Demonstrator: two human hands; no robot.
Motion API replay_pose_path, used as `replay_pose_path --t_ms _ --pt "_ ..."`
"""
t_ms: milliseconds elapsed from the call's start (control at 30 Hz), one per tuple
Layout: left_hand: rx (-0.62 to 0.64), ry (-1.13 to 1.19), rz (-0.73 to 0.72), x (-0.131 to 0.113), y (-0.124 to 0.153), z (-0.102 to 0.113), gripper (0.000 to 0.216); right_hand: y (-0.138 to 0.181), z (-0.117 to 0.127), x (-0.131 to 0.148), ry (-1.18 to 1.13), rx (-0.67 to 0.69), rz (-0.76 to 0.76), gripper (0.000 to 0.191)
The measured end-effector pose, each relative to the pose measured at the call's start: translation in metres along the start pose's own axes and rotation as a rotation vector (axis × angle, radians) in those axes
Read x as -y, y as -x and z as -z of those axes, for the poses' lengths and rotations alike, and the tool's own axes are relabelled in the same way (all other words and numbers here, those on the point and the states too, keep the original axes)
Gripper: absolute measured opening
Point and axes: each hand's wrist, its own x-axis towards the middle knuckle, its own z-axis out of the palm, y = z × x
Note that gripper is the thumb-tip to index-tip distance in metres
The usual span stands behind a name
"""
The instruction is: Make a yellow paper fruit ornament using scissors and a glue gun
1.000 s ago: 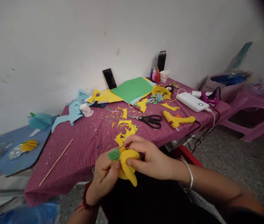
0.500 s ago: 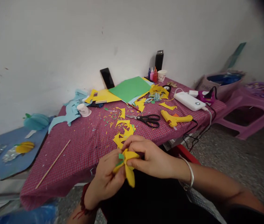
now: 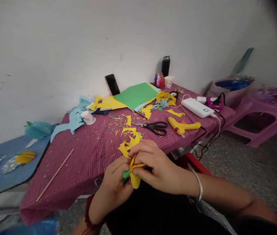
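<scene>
Held the yellow piece [image 3: 135,180] before the body, just off the near edge of the table [image 3: 79,166]. Gripped it with the fingers of both hands: at its left side with the left hand [image 3: 115,182], at its top and right side with the right hand [image 3: 160,166]. Had turned it since half a second earlier, from a splayed, broader face to a narrower, nearly edge-on one, and left less of the lower lobe showing beneath the fingers. Kept the scissors [image 3: 148,125] and the yellow glue gun [image 3: 186,126] lying untouched on the table, as before.

Ran the piece's long axis almost upright in view, with the upper end by the right fingertips and the rounded lower end pointing down toward the lap. Let another lobe jut rightward under the right-hand fingers, and the green leaf [image 3: 126,175] poke out to the lower left, beside the left-hand fingers.

Saw one paper cup [image 3: 168,82] upright at the back beside three small colour bottles [image 3: 158,81]; could not make out any contents. Saw a second cup [image 3: 87,117] near the light-blue scraps [image 3: 76,118], likewise unreadable inside. Noted blue plastic [image 3: 233,85] inside the pale tub [image 3: 216,88] beyond the table's right end.
</scene>
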Motion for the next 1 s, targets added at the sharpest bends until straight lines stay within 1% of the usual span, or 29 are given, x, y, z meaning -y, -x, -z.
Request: replay_pose_path --t_ms 67,167,233,300,367,467,567,633,700,767,833,900,1000 --pt "-0.008 0.042 0.071 0.000 0.001 0.000 0.016 0.000 -0.001 -0.004 -0.039 -0.002 -0.026 0.005" --pt "-0.035 0.204 0.285 0.001 0.004 0.000 0.011 -0.001 0.000 -0.012 -0.135 0.000 -0.060 0.010" --pt "-0.104 0.307 0.415 0.003 0.006 0.000 0.016 -0.002 0.000 -0.016 -0.181 0.005 -0.094 0.014" --pt "-0.182 0.352 0.494 0.005 0.008 -0.001 0.022 -0.003 -0.002 -0.018 -0.195 -0.015 -0.118 0.019" --pt "-0.222 0.369 0.521 0.006 0.011 -0.002 0.025 -0.003 -0.005 -0.019 -0.170 -0.050 -0.111 0.019" --pt "-0.235 0.355 0.539 0.009 0.014 -0.004 0.028 -0.002 -0.009 -0.020 -0.095 -0.092 -0.081 0.017" --pt "-0.234 0.290 0.537 0.010 0.016 -0.004 0.029 -0.002 -0.008 -0.022 -0.077 -0.076 -0.057 0.014" --pt "-0.215 0.233 0.529 0.010 0.015 -0.003 0.022 -0.002 -0.005 -0.021 -0.035 -0.036 -0.046 0.008" --pt "-0.211 0.159 0.531 0.009 0.011 -0.003 0.011 -0.001 -0.003 -0.019 0.091 -0.034 -0.042 0.001" --pt "-0.227 0.095 0.542 0.006 0.007 -0.003 0.005 0.000 -0.004 -0.018 0.235 -0.058 -0.035 0.004" --pt "-0.226 0.071 0.551 0.003 0.002 -0.004 0.005 0.002 -0.008 -0.018 0.304 -0.064 -0.001 0.006" --pt "-0.219 0.066 0.543 0.002 -0.002 -0.004 0.005 0.003 -0.012 -0.020 0.280 -0.076 0.040 0.007" --pt "-0.204 0.070 0.516 0.001 -0.003 -0.004 0.007 0.004 -0.017 -0.025 0.163 -0.134 0.087 0.017"
